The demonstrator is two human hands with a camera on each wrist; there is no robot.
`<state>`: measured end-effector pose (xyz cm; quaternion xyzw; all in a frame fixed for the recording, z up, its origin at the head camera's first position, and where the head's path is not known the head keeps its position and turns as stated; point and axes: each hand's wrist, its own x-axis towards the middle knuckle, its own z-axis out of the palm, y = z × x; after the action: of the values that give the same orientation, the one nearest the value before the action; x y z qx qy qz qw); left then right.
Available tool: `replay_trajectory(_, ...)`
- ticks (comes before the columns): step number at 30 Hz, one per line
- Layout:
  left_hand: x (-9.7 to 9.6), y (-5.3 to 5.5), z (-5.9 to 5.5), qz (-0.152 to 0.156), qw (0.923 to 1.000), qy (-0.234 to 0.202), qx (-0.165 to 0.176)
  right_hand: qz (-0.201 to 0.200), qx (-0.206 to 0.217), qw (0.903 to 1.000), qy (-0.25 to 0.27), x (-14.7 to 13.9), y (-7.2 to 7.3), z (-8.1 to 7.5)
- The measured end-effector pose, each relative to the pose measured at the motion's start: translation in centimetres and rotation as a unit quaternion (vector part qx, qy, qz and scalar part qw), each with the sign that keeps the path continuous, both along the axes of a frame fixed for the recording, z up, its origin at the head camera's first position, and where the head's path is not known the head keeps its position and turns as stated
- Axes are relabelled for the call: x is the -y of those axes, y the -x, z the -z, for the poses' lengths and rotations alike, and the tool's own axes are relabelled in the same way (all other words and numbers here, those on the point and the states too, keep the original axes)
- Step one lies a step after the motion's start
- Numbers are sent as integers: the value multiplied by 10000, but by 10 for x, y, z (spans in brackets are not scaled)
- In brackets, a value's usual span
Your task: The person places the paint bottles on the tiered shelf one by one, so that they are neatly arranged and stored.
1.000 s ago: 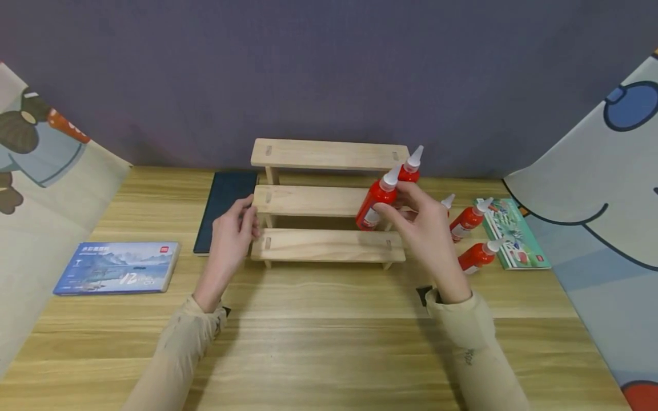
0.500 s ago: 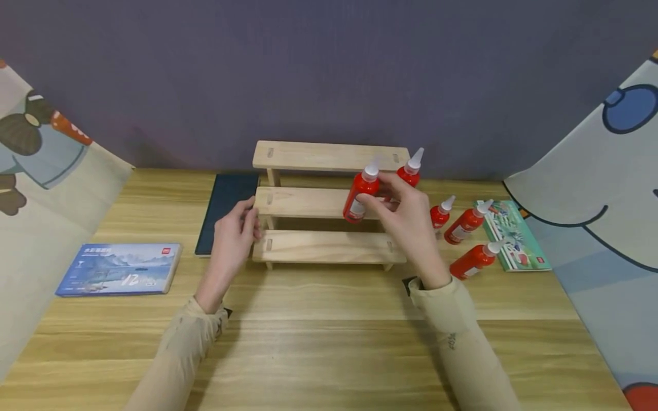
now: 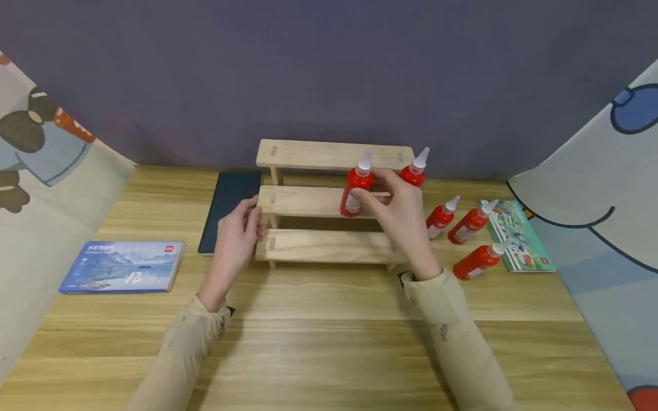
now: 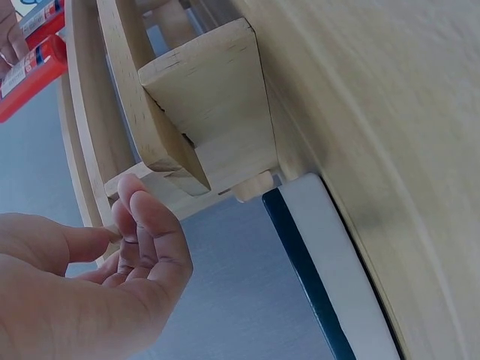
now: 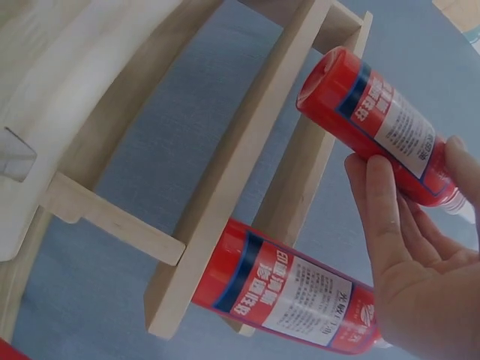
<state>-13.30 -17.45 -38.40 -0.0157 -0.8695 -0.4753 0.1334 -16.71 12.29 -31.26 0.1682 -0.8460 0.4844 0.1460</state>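
My right hand (image 3: 398, 211) pinches a red squeeze bottle (image 5: 375, 124) with a white nozzle cap between thumb and fingers. In the head view that bottle overlaps the middle step of a three-step wooden display rack (image 3: 329, 245), right of its centre. Another red bottle (image 5: 289, 289) stands on the middle step's right end, partly hidden by my right hand in the head view. At the rack's left end, my left hand (image 3: 237, 231) grips the end of the middle step with curled fingers and thumb (image 4: 90, 246).
Several more red bottles (image 3: 476, 262) stand on the wooden table (image 3: 308, 342) right of the rack, near a green booklet (image 3: 521, 237). A dark notebook (image 3: 218, 214) lies beside the rack's left end, and a blue flat box (image 3: 120, 267) lies farther left. A grey-blue backdrop (image 3: 329, 68) rises behind.
My right hand has carried its bottle leftward along the middle step, away from the bottle standing at the right end. My left hand stays at the rack's left end.
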Motion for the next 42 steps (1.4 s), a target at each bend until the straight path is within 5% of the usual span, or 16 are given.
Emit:
replay_trajectory(25, 0, 1, 0, 3, 9998, 166, -55, -78, -50, 9999, -64, 21, 16, 10)
replay_trajectory(42, 0, 1, 2, -32, 9999, 94, -68, -164, -38, 9998, -95, 13, 10, 8)
